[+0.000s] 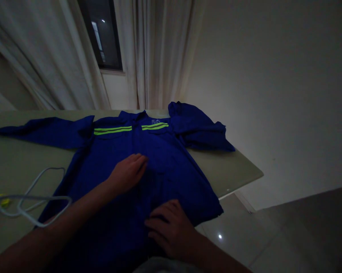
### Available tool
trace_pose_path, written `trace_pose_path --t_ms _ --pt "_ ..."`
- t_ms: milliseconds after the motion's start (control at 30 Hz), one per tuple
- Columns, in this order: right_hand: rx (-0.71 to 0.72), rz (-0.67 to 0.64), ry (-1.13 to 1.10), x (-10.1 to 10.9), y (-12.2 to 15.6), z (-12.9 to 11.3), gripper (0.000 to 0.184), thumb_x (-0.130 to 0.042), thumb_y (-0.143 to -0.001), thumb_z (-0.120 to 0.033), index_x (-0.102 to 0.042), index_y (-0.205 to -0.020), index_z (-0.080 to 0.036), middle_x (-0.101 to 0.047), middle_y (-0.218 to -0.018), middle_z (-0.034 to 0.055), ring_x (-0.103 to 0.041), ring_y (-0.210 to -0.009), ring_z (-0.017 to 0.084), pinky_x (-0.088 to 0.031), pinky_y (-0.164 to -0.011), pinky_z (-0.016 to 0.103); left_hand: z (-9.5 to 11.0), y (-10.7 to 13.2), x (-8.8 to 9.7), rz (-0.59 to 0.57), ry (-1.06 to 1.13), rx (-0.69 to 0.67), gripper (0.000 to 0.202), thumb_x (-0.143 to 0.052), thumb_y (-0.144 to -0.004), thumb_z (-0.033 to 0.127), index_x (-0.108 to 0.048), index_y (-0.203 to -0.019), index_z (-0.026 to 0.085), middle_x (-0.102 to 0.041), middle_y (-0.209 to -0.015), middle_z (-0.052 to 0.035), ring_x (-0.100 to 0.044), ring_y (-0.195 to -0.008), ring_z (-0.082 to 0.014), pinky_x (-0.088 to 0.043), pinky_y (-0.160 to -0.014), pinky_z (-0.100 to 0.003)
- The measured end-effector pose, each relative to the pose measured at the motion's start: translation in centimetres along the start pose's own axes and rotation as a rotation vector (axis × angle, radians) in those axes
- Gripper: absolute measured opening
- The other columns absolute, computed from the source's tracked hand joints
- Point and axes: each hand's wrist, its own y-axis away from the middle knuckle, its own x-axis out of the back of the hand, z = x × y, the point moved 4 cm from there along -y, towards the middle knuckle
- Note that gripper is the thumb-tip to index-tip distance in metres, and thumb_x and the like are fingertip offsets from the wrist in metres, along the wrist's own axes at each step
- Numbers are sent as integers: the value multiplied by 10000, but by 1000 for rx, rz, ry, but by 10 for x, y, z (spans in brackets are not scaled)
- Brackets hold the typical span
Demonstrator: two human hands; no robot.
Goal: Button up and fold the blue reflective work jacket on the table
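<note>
A blue jacket (162, 159) with neon yellow-green chest stripes lies spread front-up on a pale table (230, 170). Its left sleeve stretches out flat toward the left; its right sleeve is bunched near the table's far right corner. My left hand (128, 172) rests flat on the jacket's middle, fingers stretched out and together. My right hand (169, 227) lies palm-down on the lower front of the jacket, close to me, with the fingers slightly spread. Neither hand holds anything.
A white cable (31, 197) loops on the table at the left, with a small yellow object (3, 201) beside it. White curtains (156, 53) and a dark window (102, 34) stand behind the table. Tiled floor (273, 235) lies to the right.
</note>
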Motion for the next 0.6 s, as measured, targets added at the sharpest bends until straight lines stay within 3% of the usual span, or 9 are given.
trace_pose_path --t_ms 67,133,200,267,367,433,567,600 --pt "-41 -50 0 5 6 9 577 -723 -962 -534 -572 -1441 -249 -703 -1287 97 -624 -1154 252 -442 -990 433 32 54 6 -80 78 -36 322 -337 -1104 330 -637 -1040 234 -716 -993 -51 -683 -945 -223 -533 -866 -374" --pt "-72 -101 18 6 13 18 745 -787 -898 -554 -508 -1518 -250 -682 -1347 118 -606 -1204 281 -450 -1024 458 57 104 8 -189 170 -89 278 -390 -1097 389 -628 -1036 257 -720 -976 -30 -688 -890 -207 -541 -810 -357" --pt "-78 -123 51 3 18 26 610 -778 -926 -378 -551 -1480 -263 -706 -1306 101 -614 -1179 271 -460 -1010 455 71 140 5 -194 159 -135 281 -575 -1014 494 -621 -1196 285 -735 -1123 -41 -698 -1001 -253 -555 -877 -403" --pt "-68 -116 70 -1 20 30 449 -699 -947 -193 -631 -1385 -263 -735 -1215 84 -629 -1114 251 -473 -957 434 73 161 -4 -169 75 -139 343 -687 -938 410 -613 -1255 305 -731 -1198 -42 -689 -1076 -297 -549 -937 -455" --pt "-63 -93 62 3 18 32 342 -625 -952 -97 -707 -1245 -252 -745 -1102 73 -637 -1016 232 -473 -886 410 70 170 -17 -231 30 -117 285 -594 -897 106 -659 -1090 305 -740 -1080 -5 -697 -985 -264 -554 -889 -429" --pt "-46 -158 38 10 15 31 316 -658 -948 -128 -718 -1230 -257 -738 -1097 69 -638 -991 232 -472 -881 412 72 168 -16 -291 89 -130 307 -555 -886 40 -667 -999 303 -736 -1011 15 -697 -914 -235 -556 -840 -392" --pt "-28 -357 -117 36 9 32 432 -842 -865 -442 -729 -1250 -284 -719 -1160 54 -663 -1025 235 -502 -923 399 76 145 13 -408 277 -145 76 -650 -966 250 -684 -921 302 -731 -930 30 -702 -819 -203 -536 -732 -326" --pt "-48 -375 -178 43 4 36 487 -856 -838 -511 -732 -1252 -285 -716 -1167 49 -672 -1033 227 -516 -919 376 73 135 21 -456 312 -123 113 -634 -995 320 -683 -896 295 -726 -895 32 -700 -781 -191 -522 -693 -314"
